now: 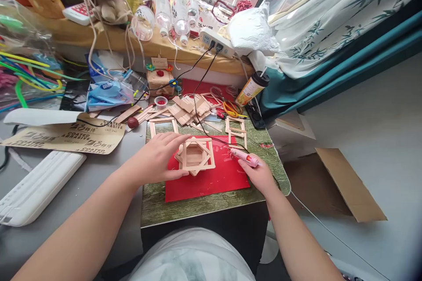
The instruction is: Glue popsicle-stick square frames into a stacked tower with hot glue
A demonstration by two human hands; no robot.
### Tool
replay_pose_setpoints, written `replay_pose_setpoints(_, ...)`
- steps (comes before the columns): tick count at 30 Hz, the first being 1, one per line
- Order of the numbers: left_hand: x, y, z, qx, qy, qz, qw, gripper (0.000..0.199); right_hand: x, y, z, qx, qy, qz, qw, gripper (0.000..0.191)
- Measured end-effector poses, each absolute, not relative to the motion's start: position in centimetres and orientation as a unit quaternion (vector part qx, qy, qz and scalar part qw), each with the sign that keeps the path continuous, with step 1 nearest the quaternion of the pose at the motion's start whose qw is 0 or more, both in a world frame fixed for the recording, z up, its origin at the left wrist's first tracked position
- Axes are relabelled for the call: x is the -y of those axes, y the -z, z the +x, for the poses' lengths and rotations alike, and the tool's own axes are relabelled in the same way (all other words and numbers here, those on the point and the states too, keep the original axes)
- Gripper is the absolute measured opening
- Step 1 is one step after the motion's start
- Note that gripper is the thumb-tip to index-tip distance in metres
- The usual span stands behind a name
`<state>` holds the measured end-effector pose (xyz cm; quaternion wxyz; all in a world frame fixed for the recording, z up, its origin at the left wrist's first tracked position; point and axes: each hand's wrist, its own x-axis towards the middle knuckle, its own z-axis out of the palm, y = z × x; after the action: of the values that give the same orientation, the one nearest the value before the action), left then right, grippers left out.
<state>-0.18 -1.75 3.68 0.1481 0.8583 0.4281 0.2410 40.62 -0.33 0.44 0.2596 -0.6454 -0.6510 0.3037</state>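
Observation:
A stack of square wooden craft-stick frames (211,153), turned against each other into a star shape, sits on a red sheet (204,189). My left hand (161,156) grips the stack's left side, with the thumb at the near edge and the fingers at the far edge. To the right, my right hand (259,175) is wrapped around a slim pink glue gun (245,157), its tip pointing left towards the stack. A black cord (211,134) runs down towards it. Two more stick frames lie behind, one left (164,120) and one right (236,129).
Loose craft sticks (189,109) are heaped at the back beside a small cup with red content (161,102). A drink cup (253,87) leans at the back right. A power strip (216,41) lies on the windowsill. Sandpaper (66,137) and a white device (42,189) lie left.

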Motion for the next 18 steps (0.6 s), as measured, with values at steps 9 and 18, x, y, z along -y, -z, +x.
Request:
replay_pose_setpoints(9,1.2,-3.5,-0.4,-0.441,-0.227,0.856,0.145,0.088,0.1,-0.8,41.9,0.679,-0.340,-0.606,0.237,0.035)
replay_pose_setpoints(18,1.4,-3.6,-0.5,-0.434,-0.223,0.861,0.145,0.088,1.7,0.2,43.4,0.669,-0.133,-0.552,0.479,0.048)
